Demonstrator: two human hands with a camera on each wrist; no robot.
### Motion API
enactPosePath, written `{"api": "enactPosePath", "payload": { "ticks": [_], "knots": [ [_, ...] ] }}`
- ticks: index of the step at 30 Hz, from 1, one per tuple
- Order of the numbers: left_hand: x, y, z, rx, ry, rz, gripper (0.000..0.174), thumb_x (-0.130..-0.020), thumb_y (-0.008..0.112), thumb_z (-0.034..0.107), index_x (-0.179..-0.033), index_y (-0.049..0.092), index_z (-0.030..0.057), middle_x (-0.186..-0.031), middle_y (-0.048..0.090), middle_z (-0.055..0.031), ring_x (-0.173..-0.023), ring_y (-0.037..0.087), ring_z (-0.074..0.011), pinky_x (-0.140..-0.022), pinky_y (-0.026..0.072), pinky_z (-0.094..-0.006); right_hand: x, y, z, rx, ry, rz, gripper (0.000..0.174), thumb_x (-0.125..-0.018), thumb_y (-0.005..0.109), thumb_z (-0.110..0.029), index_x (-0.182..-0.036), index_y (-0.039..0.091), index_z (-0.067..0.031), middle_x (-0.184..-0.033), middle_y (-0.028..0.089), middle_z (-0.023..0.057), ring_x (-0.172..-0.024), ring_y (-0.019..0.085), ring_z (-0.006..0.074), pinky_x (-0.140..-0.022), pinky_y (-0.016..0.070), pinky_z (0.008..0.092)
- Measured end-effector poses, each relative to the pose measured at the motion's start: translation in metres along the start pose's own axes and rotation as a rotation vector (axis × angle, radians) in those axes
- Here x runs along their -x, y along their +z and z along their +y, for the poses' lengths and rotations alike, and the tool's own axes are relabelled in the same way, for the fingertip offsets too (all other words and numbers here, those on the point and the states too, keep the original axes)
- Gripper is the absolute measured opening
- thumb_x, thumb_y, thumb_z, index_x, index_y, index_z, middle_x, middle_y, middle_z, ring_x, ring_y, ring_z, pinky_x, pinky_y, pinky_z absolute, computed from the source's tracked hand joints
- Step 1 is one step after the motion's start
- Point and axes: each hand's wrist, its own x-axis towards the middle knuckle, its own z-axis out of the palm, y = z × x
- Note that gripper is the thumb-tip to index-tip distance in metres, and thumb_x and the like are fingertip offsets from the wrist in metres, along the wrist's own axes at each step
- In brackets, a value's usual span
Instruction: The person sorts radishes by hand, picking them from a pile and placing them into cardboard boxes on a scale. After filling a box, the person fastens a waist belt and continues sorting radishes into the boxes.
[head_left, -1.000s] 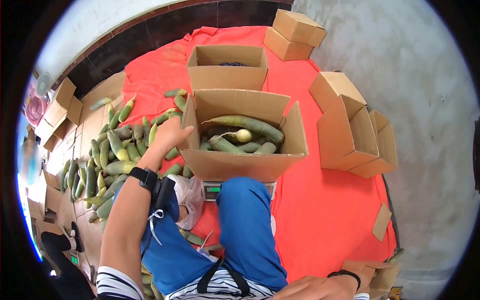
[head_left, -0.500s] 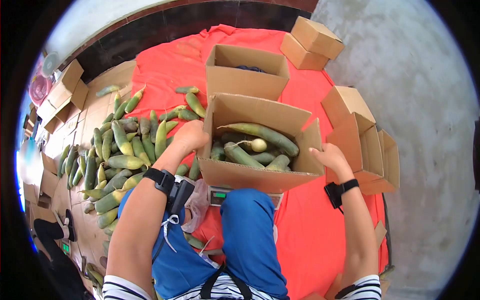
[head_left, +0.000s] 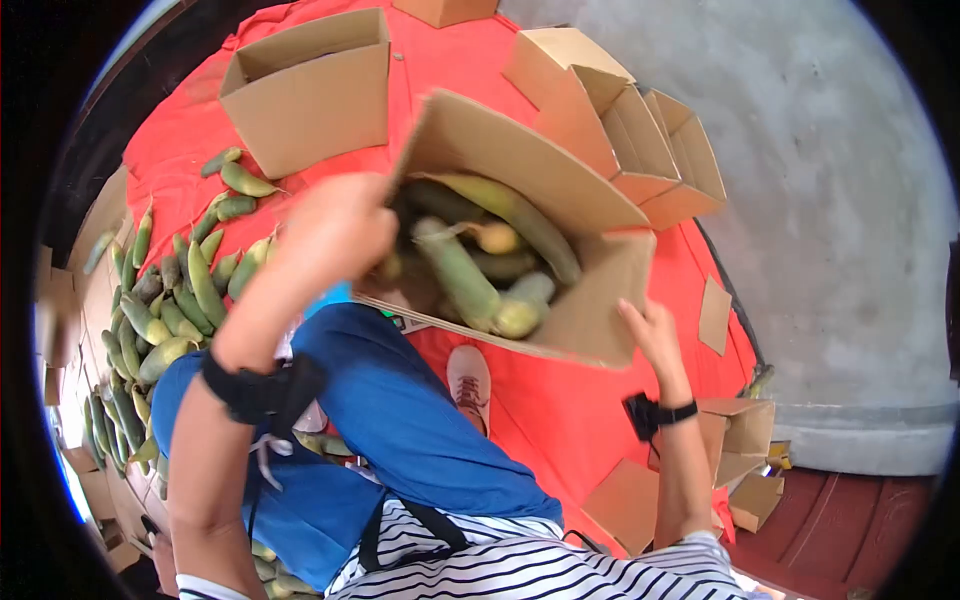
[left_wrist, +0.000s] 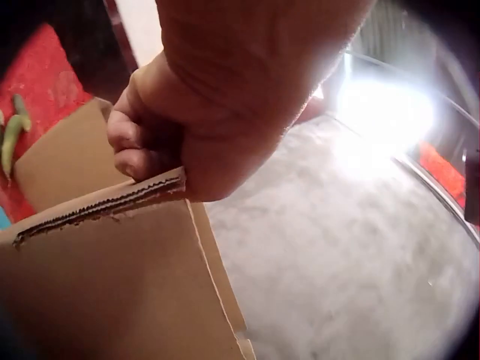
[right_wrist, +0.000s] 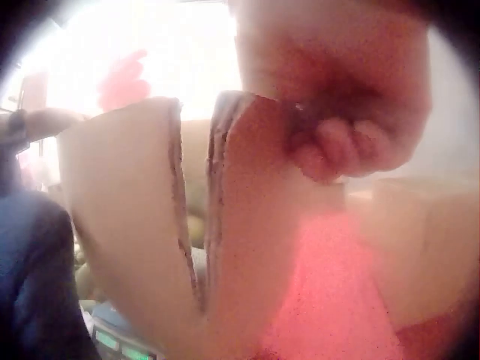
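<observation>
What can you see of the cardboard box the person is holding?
The brown cardboard box is open-topped, flaps up, corrugated edges showing. It is tilted over the red cloth and partly filled with long green vegetables. The left hand grips one side flap, the right hand the opposite one.

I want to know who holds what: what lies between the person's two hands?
In the head view, the open cardboard box, filled with long green vegetables, spans the gap; the left hand grips its left flap, the right hand its right flap.
</observation>
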Motion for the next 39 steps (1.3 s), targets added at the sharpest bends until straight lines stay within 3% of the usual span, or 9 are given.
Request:
{"api": "enactPosePath", "payload": {
  "ticks": [2, 5, 7, 9, 10, 13, 22, 26, 39],
  "knots": [
    [-0.005, 0.026, 0.066, 0.061, 0.022, -0.195, 0.021, -0.073, 0.051, 0.013, -0.083, 0.063, -0.0012, -0.083, 0.063, -0.0263, -0.081, 0.062, -0.041, -0.074, 0.0489, -0.0499, 0.054, -0.017, 0.053, -0.044, 0.156, 0.053, 0.037, -0.089, 0.057, -0.033, -0.097, 0.065, 0.0015, -0.082, 0.067, 0.019, -0.074, 0.066, 0.0276, -0.067, 0.0487, 0.0374],
    [-0.004, 0.112, 0.127, 0.332, 0.193, -0.241, 0.082, -0.072, 0.052, 0.007, -0.147, 0.022, 0.0234, -0.086, 0.064, -0.0254, -0.08, 0.065, -0.0387, -0.071, 0.0511, -0.0496, 0.139, -0.03, 0.134, -0.131, 0.333, 0.184, 0.035, -0.088, 0.06, -0.029, -0.097, 0.065, 0.004, -0.078, 0.068, 0.0108, -0.071, 0.062, 0.0119, -0.064, 0.0479, 0.0305],
    [0.01, 0.161, 0.162, 0.582, 0.357, -0.203, 0.072, -0.074, 0.056, 0.001, -0.142, 0.033, 0.0066, -0.131, 0.05, -0.0197, -0.118, 0.051, -0.0339, -0.095, 0.0444, -0.0389, 0.198, -0.035, 0.194, -0.036, 0.533, 0.216, 0.036, -0.086, 0.062, -0.029, -0.101, 0.066, 0.0038, -0.081, 0.068, 0.0141, -0.074, 0.064, 0.0167, -0.068, 0.049, 0.033],
    [0.012, 0.164, 0.207, 0.331, 0.328, -0.707, 0.05, -0.077, 0.055, 0.004, -0.127, 0.048, 0.0019, -0.103, 0.065, -0.0192, -0.098, 0.062, -0.0343, -0.081, 0.0498, -0.0441, 0.248, -0.028, 0.245, 0.213, 0.549, 0.248, 0.034, -0.086, 0.061, -0.029, -0.097, 0.066, 0.0032, -0.082, 0.068, 0.0187, -0.075, 0.066, 0.0269, -0.069, 0.0495, 0.0387],
    [0.018, 0.156, 0.219, 0.547, 0.406, -0.375, 0.026, -0.083, 0.051, 0.01, -0.109, 0.055, 0.0053, -0.095, 0.065, -0.0158, -0.089, 0.062, -0.0358, -0.07, 0.0501, -0.0464, 0.261, -0.031, 0.249, 0.451, 0.704, 0.154, 0.035, -0.086, 0.06, -0.031, -0.095, 0.067, 0.0015, -0.084, 0.067, 0.0209, -0.08, 0.065, 0.0326, -0.072, 0.0488, 0.0422],
    [0.002, 0.082, 0.217, 0.309, 0.484, -0.389, 0.017, -0.088, 0.052, 0.019, -0.092, 0.054, 0.0023, -0.085, 0.062, -0.0188, -0.084, 0.061, -0.0375, -0.068, 0.0483, -0.0463, 0.304, -0.05, 0.306, 0.667, 0.818, 0.14, 0.034, -0.087, 0.056, -0.032, -0.084, 0.065, -0.0004, -0.081, 0.065, 0.0229, -0.082, 0.063, 0.0398, -0.072, 0.0473, 0.0489],
    [0.088, -0.085, 0.051, -0.105, 0.092, -0.181, 0.026, -0.079, 0.066, 0.012, -0.099, 0.053, 0.0006, -0.089, 0.055, -0.0149, -0.085, 0.056, -0.0329, -0.074, 0.0444, -0.039, 0.031, -0.07, 0.051, 0.257, 0.03, 0.296, 0.023, -0.094, 0.051, -0.02, -0.089, 0.059, 0.0004, -0.08, 0.058, 0.0225, -0.074, 0.057, 0.0386, -0.064, 0.0441, 0.0422],
    [0.167, -0.084, -0.018, -0.316, -0.161, -0.077, 0.039, -0.071, 0.07, 0.016, -0.103, 0.053, -0.0001, -0.104, 0.053, -0.0172, -0.1, 0.051, -0.0359, -0.087, 0.04, -0.0415, -0.096, -0.039, 0.005, 0.142, -0.372, 0.379, 0.022, -0.093, 0.053, -0.021, -0.104, 0.059, -0.0024, -0.101, 0.062, 0.018, -0.094, 0.06, 0.0337, -0.08, 0.047, 0.0404],
    [0.21, -0.076, -0.045, -0.459, -0.43, 0.227, 0.039, -0.064, 0.068, 0.012, -0.098, 0.055, -0.0015, -0.106, 0.056, -0.0193, -0.104, 0.052, -0.0392, -0.094, 0.0385, -0.0475, -0.31, 0.034, 0.03, 0.469, -0.049, 0.275, 0.039, -0.087, 0.06, -0.029, -0.115, 0.057, -0.0031, -0.109, 0.063, 0.0203, -0.103, 0.059, 0.0367, -0.087, 0.0461, 0.045]
  ]
}}
